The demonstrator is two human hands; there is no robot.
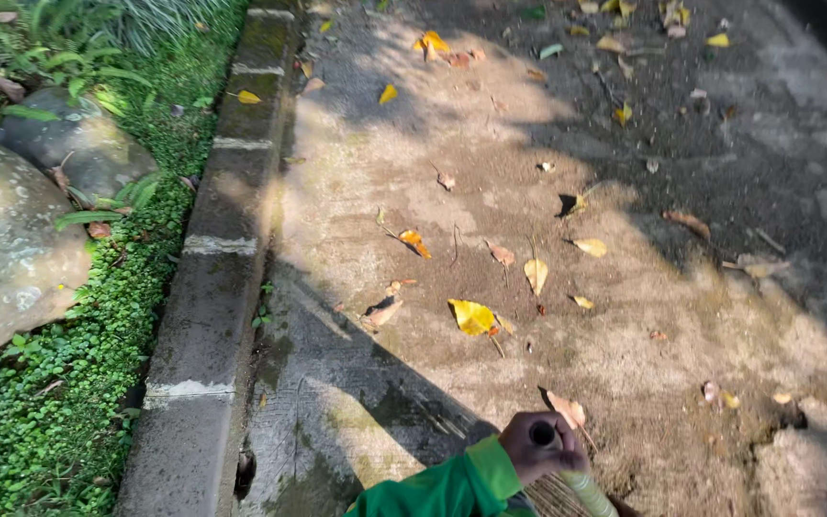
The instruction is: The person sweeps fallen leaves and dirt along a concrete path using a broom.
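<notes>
At the near edge of the view, a hand (540,448) in a bright green sleeve (452,486) has its fingers wrapped tight around the top of a pale green, round broom handle (581,483). Which hand this is cannot be told; the other is out of sight. The handle's dark end cap points up toward the camera, and its long axis runs down and to the near right, out of the picture. Just beneath the hand, a fan of thin brown broom bristles (552,498) shows against the ground.

The broom sits over a worn grey concrete path (490,191), patched with sun and shade and scattered with dry leaves. A large yellow fallen leaf (472,316) lies a little farther out from the hand. Along the left runs a mossy grey concrete kerb (217,278); beyond it low green groundcover (78,383) surrounds a big rounded grey stone (2,239).
</notes>
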